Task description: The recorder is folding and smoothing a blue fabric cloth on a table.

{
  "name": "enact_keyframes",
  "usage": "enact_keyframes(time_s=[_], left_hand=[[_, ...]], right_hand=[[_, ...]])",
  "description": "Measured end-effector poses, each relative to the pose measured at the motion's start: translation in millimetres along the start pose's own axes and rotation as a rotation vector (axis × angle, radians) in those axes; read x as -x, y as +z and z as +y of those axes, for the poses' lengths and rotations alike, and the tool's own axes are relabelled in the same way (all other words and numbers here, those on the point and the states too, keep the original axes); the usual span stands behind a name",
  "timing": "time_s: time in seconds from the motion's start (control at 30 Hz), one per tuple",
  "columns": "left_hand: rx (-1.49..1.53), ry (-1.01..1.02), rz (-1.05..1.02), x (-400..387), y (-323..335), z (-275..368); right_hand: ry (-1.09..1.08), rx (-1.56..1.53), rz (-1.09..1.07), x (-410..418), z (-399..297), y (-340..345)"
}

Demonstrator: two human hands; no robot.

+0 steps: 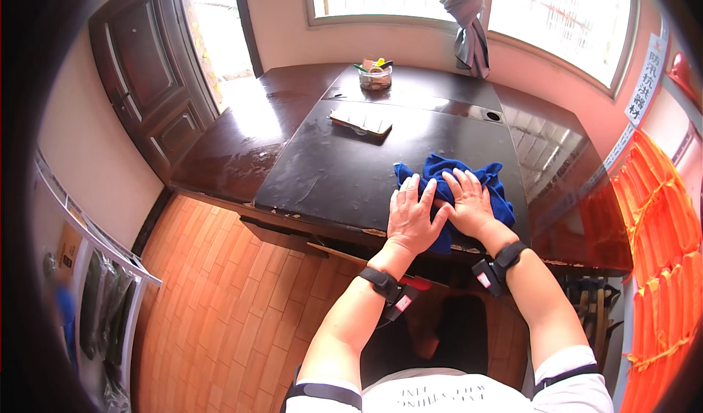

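Note:
A crumpled blue cloth lies near the front edge of a dark desk, part of it hanging over that edge. My right hand presses flat on the cloth with its fingers spread. Beside it, my left hand rests on the cloth's left side, fingertips on the fabric. The two thumbs are close together. Neither hand visibly grasps the cloth; some of it is hidden under the palms.
Farther back on the desk are a flat tray-like case and a clear jar of small items. A cable hole is at the back right. Orange life vests hang at right; a shelf rack stands left.

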State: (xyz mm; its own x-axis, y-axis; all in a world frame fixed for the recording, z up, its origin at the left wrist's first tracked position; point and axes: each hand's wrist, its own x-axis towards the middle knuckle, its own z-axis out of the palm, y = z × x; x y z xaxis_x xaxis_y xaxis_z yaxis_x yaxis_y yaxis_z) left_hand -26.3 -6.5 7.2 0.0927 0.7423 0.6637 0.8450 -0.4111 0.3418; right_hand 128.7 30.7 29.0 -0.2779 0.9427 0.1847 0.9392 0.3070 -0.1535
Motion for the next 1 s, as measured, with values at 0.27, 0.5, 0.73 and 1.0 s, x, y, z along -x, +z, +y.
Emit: enact_keyframes(time_s=[0.27,0.5,0.73,1.0], left_hand=[[-0.002,0.018,-0.031,3.1,-1.8,-0.3],[-0.008,0.015,0.021,-0.5,1.4,1.5],[0.006,-0.015,0.018,-0.2,4.2,0.0],[0.034,0.008,-0.034,1.8,-3.8,1.7]], right_hand=[[-0.213,-0.047,0.094,25.1,3.8,5.2],[-0.07,0.0,-0.034,-14.8,0.3,-1.2],[-0.109,-0.025,0.041,2.0,-1.6,8.9],[-0.199,-0.009,0.038,27.9,-7.8,-1.4]])
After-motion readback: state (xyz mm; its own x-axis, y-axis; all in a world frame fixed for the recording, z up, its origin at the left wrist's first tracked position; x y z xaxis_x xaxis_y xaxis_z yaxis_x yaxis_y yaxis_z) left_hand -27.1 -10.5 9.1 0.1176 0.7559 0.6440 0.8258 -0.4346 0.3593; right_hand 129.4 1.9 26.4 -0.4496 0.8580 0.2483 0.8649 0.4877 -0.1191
